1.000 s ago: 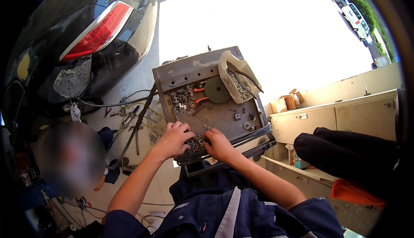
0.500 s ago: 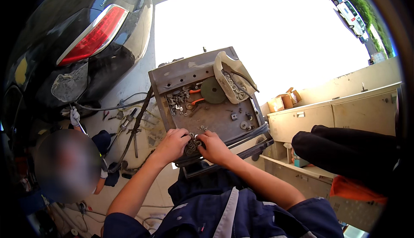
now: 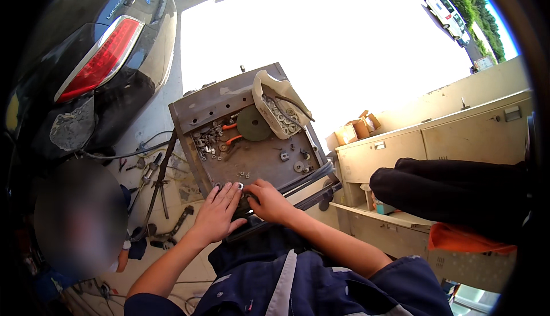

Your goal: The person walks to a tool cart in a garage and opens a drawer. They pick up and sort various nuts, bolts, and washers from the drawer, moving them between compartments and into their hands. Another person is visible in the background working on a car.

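My left hand (image 3: 219, 213) lies over the near edge of a dark metal tray (image 3: 226, 171), its fingers stretched out and flat. Beside it, my right hand (image 3: 270, 202) has its fingers curled in over the same edge; what they hold, if anything, is hidden. A small shiny metal ring (image 3: 240, 186) shows between the two hands. Just beyond my fingertips lie a few small nuts (image 3: 244, 175). Farther into the tray are a heap of bolts and nuts (image 3: 209, 143), a dark green round disc (image 3: 254, 123) and orange-handled pliers (image 3: 230, 139).
A cut-open whitish plastic container (image 3: 264, 82) of washers stands in the tray's far right corner. Left is a dark car (image 3: 86, 46) with a person (image 3: 83, 218) low beside it. Tools and a hose (image 3: 163, 170) lie on the floor. Cabinets (image 3: 381, 158) with dark cloth (image 3: 441, 187) stand right.
The view has swung slightly, shifting everything left. My left hand has gone from curled fingers to stretched, flat ones. The pile of rings between my hands is now mostly covered.
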### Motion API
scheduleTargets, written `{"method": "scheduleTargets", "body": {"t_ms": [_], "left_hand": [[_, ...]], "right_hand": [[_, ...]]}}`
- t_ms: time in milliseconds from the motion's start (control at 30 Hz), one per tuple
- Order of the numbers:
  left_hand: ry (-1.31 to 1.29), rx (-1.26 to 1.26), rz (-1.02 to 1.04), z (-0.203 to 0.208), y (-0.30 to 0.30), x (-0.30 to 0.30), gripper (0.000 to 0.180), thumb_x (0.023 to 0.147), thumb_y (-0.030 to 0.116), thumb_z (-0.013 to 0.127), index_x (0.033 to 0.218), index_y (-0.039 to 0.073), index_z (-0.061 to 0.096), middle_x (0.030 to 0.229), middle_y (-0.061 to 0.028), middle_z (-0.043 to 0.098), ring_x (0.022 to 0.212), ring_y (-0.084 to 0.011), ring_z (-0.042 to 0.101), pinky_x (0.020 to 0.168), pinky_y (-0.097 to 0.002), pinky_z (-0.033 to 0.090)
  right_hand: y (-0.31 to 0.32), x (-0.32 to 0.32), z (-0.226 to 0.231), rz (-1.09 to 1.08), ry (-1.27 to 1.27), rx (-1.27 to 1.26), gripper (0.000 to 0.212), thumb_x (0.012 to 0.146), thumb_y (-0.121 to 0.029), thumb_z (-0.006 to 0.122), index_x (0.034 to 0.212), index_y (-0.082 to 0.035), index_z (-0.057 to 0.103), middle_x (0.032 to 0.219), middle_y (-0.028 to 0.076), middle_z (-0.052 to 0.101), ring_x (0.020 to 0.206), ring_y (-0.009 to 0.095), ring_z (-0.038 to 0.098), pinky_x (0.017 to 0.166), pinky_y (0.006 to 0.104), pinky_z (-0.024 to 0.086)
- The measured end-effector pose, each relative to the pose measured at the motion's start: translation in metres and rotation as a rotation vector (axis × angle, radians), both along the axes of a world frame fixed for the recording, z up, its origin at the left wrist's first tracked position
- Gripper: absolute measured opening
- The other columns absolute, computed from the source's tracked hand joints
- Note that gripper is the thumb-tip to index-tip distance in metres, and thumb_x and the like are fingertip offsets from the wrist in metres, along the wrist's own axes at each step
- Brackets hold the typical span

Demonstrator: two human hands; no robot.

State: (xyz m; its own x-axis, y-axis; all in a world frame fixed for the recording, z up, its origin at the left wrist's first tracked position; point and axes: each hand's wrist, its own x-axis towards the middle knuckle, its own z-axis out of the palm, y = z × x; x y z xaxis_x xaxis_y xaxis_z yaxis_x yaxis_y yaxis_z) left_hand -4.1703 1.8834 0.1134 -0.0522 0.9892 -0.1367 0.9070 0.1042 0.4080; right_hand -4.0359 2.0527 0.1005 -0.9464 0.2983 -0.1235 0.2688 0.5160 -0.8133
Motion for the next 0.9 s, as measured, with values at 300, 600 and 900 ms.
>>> {"method": "scheduleTargets", "body": {"t_ms": [300, 600, 900], "left_hand": [[0.022, -0.035, 0.048, 0.005, 0.0, 0.011, 0.081, 0.09, 0.051, 0.057, 0.146, -0.002, 0.033, 0.158, -0.0173, 0.026, 0.144, -0.0337, 0.027, 0.116, -0.0492, 0.021], [0.002, 0.051, 0.525, 0.032, -0.001, 0.052, 0.07, 0.094, 0.044, 0.055, 0.145, 0.0, 0.036, 0.156, -0.0162, 0.029, 0.145, -0.0324, 0.026, 0.116, -0.0477, 0.024], [-0.464, 0.206, 1.373, 0.037, -0.083, 0.163, 0.015, 0.092, 0.016, 0.06, 0.095, 0.002, 0.064, 0.098, -0.0158, 0.058, 0.095, -0.0321, 0.055, 0.085, -0.0411, 0.046]], "right_hand": [[0.022, 0.031, 0.016, -0.094, 0.055, -0.023, 0.029, 0.085, -0.006, 0.061, 0.114, 0.0, 0.063, 0.105, 0.019, 0.06, 0.099, 0.037, 0.059, 0.085, 0.0409, 0.049], [0.038, 0.022, 0.035, 0.045, 0.043, -0.228, 0.025, 0.086, -0.004, 0.063, 0.11, -0.001, 0.066, 0.104, 0.017, 0.062, 0.089, 0.032, 0.066, 0.077, 0.0368, 0.055], [0.047, -0.025, -0.004, 0.418, -0.153, -0.423, 0.022, 0.09, -0.014, 0.066, 0.099, 0.005, 0.067, 0.077, 0.007, 0.068, 0.074, 0.009, 0.062, 0.066, 0.0271, 0.05]]}}
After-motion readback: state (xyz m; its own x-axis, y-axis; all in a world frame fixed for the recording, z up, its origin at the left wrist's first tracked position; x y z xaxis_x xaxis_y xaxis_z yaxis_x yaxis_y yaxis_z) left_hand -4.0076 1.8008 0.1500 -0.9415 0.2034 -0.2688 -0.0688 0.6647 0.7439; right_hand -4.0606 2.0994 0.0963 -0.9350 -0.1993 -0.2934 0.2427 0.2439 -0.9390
